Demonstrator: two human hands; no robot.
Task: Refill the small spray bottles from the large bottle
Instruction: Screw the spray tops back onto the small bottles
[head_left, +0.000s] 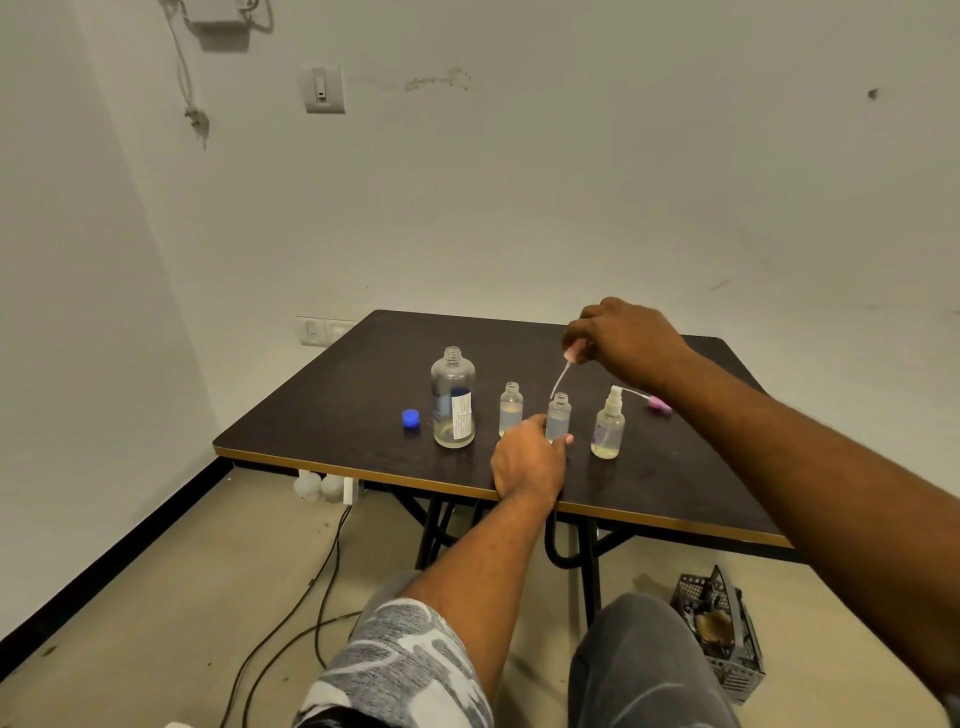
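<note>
The dark bench (363, 374) stands in the corner of the room and carries all the bottles. On the floor under its right end sits a dark plastic basket (722, 634).

Your right grip (623, 338) hangs above the row of bottles, its fingers pinched on a spray top (571, 356). The thin tube of that top slants down, and its end is just beside the open neck of the middle small bottle (558, 415). Your left grip (530, 457) rests on the bench and curls round the base of that same bottle, thumb on its right side, holding it upright.

The large bottle (452, 400) stands upright and uncapped at the left of the row, with only a little liquid in its bottom. Just right of it stands the left small bottle (511, 408), open-necked and partly filled. The right small bottle (608, 426) stands apart from your grips with its white sprayer fitted. Behind it a second spray top (658, 405), pink, lies on its side on the bench.

The blue cap (410, 418) lies just left of the large bottle.
</note>
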